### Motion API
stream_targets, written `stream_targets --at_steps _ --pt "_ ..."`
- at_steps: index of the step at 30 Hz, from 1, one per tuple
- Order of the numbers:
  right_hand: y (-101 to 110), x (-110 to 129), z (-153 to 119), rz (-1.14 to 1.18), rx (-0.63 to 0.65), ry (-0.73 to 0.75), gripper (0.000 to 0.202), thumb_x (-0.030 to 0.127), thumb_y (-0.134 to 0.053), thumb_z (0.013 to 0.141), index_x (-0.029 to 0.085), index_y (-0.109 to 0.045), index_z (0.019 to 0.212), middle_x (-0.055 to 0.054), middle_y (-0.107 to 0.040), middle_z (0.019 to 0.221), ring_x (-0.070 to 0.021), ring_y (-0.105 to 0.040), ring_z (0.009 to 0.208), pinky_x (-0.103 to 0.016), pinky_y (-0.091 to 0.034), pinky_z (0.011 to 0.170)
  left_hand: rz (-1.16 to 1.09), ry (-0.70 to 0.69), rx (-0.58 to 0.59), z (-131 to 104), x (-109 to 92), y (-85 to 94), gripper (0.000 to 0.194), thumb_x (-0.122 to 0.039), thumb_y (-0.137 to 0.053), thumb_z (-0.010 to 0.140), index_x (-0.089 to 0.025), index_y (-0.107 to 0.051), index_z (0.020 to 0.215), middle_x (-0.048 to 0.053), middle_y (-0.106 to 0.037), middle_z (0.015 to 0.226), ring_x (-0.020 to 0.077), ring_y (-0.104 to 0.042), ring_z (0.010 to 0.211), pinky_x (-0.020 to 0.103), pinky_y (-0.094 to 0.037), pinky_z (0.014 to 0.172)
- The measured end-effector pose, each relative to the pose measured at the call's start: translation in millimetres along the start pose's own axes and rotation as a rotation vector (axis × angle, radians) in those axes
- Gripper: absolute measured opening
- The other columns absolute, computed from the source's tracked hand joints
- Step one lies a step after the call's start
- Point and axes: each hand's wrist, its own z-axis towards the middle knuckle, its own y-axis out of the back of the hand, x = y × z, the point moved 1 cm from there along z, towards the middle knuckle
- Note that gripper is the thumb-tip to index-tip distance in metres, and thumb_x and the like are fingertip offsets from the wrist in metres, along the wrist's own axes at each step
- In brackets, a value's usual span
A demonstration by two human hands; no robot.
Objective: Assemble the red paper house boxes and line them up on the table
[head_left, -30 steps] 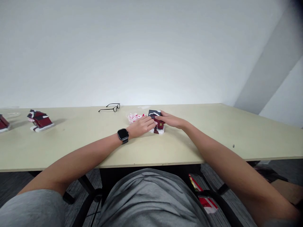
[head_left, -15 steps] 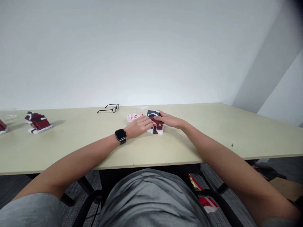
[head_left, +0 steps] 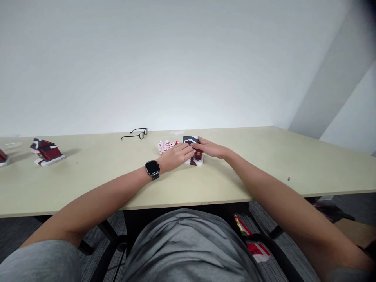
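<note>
A small dark-red model house with a dark, white-trimmed roof and white base stands upright on the table. My right hand grips it from the right, thumb across the front of the roof and fingers behind. Across the house's front left reaches my left hand, its fingers bent together at the wall and covering the door. Whether a small piece sits in those fingers is hidden. Just behind my left hand lies a pile of red-and-white pieces, too small to name surely.
Black-framed glasses rest toward the back of the table. Another red model house stands at the left, with part of a third and a clear plastic object at the edge. A tiny dark bit lies at the right.
My left hand has shifted slightly right across the house's front and now covers its door. My right hand keeps its grip on the house.
</note>
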Motion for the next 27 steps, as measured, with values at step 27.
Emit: stream_targets --at_steps 27 --pt "5.1 -8.3 -1.9 0.012 0.097 0.090 0.071 0.044 -0.086 0.074 0.024 -0.050 0.132 -0.009 -0.063 0.130 -0.0312 -0.059 0.123 -0.046 -0.052 0.105 -0.255 0.188 -0.105 -5.8 4.2 -8.6 0.022 -0.016 -0.049 0.105 -0.019 -0.071 0.107 0.008 -0.071 0.100 0.0205 -0.063 0.098 0.035 -0.053 0.086"
